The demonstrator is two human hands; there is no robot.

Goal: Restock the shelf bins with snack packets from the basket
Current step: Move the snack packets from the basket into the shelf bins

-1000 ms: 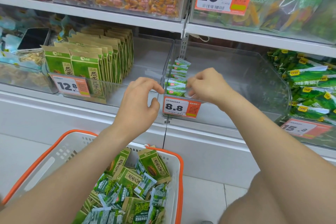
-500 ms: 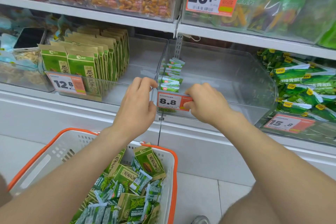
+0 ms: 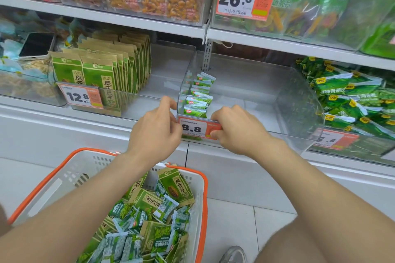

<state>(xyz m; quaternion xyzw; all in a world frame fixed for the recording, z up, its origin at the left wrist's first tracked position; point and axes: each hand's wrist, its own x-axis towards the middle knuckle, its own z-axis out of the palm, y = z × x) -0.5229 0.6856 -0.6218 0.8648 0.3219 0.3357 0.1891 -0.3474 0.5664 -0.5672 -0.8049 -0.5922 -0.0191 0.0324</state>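
Together, left hand (image 3: 156,130) and right hand (image 3: 237,130) pinch the orange "8.8" price tag (image 3: 195,129).

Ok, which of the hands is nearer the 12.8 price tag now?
Left. The left hand grips the front left corner of the clear bin, just right of the 12.8 price tag; the right hand pinches the right end of the 8.8 tag, farther right.

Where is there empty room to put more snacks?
Most of the 8.8 bin is bare, right of its small green packets. The 12.8 bin has room too, right of the seed bags. The far-right bin is packed full.
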